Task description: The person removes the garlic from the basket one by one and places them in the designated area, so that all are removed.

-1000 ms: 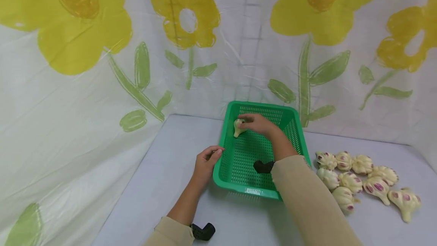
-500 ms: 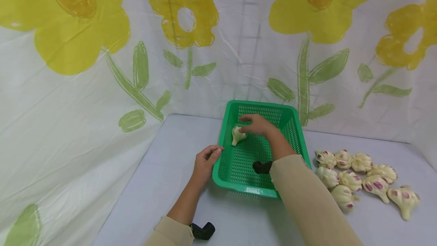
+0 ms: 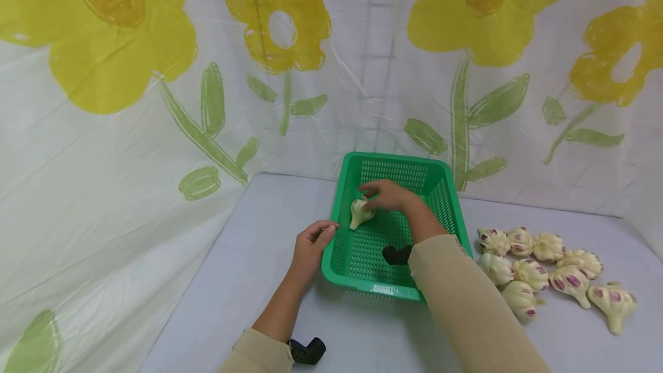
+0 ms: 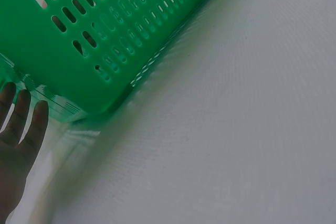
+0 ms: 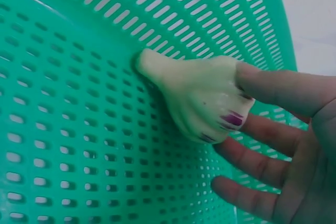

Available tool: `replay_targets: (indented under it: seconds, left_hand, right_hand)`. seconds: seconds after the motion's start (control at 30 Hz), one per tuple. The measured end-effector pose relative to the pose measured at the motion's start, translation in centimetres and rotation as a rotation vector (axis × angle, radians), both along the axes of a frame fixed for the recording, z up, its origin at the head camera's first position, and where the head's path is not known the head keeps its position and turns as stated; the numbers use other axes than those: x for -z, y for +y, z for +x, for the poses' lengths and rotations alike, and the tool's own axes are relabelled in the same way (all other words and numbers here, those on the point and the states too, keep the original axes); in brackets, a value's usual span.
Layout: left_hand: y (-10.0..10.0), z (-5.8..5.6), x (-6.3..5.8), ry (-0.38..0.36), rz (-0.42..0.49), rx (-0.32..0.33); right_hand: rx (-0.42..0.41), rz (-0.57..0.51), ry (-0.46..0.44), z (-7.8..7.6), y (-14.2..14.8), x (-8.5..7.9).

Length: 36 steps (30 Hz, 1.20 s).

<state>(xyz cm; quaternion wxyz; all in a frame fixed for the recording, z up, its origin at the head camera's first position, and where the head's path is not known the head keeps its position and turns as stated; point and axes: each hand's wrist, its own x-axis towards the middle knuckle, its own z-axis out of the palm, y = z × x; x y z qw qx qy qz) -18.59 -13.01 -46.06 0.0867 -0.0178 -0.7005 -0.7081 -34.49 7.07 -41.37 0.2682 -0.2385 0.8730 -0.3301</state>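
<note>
A cream garlic bulb (image 5: pixel 197 98) with purple patches lies in a green plastic basket (image 3: pixel 374 288), near its left wall. My right hand (image 3: pixel 389 195) reaches into the basket and pinches this bulb. In the right wrist view, the thumb lies on one side of the bulb and fingertips touch the other; the stem points away from the palm. My left hand (image 3: pixel 309 246) rests against the outside of the basket's left side, fingertips right at the rim. Seen from the left wrist, several of its fingers (image 4: pixel 35 129) are extended and spread beside the basket wall.
Several more garlic bulbs (image 3: pixel 532 275) lie in a cluster on the white table (image 3: pixel 243 258), to the right of the basket. Behind the table hangs a white curtain (image 3: pixel 331 131) printed with yellow flowers. Each wrist wears a black device (image 3: pixel 309 351).
The garlic bulb has shifted toward the basket's front along the left wall, with my right hand following it slightly nearer. My left hand stays at the rim.
</note>
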Motion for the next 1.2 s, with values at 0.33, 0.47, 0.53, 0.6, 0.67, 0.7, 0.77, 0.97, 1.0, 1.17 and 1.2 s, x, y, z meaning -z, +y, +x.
replay_targets:
  seconds: [0.33,0.47,0.53,0.6,0.67,0.7,0.77,0.97,1.0,1.17,1.2]
  left_hand:
    - [-0.05,-0.1,-0.13,-0.002,-0.001,0.01]
    - [-0.06,-0.07,-0.2,-0.007,0.008,0.011]
    - [-0.08,-0.07,-0.21,-0.006,0.011,0.01]
    - [-0.1,-0.28,0.21,-0.003,0.003,0.001]
    - [-0.09,-0.32,0.3,-0.001,0.002,-0.004]
    - [-0.09,-0.35,0.36,0.0,0.001,-0.007]
    - [-0.09,-0.32,0.41,-0.001,0.001,-0.009]
    - [-0.11,0.03,-0.12,-0.008,-0.006,0.003]
    - [-0.11,0.02,-0.13,-0.007,-0.012,0.003]
    - [-0.08,0.01,-0.1,-0.001,-0.022,0.0]
    - [-0.07,-0.04,-0.06,0.003,-0.023,0.001]
  right_hand:
    - [-0.059,0.077,-0.147,0.03,-0.05,-0.16]
    - [-0.092,0.11,-0.185,-0.04,-0.08,0.04]
    - [-0.104,0.122,-0.201,0.01,-0.11,0.04]
    - [-0.115,0.13,-0.213,0.06,-0.1,0.06]
    - [-0.124,0.134,-0.218,0.1,-0.13,0.1]
    - [-0.129,0.135,-0.22,0.13,-0.14,0.1]
    - [-0.14,0.135,-0.22,0.17,-0.15,0.05]
    - [-0.139,0.136,-0.226,0.3,-0.25,0.04]
    - [-0.138,0.137,-0.226,0.29,-0.28,0.08]
    - [-0.147,0.152,-0.213,0.19,-0.32,0.43]
    - [-0.146,0.16,-0.211,0.19,-0.29,0.45]
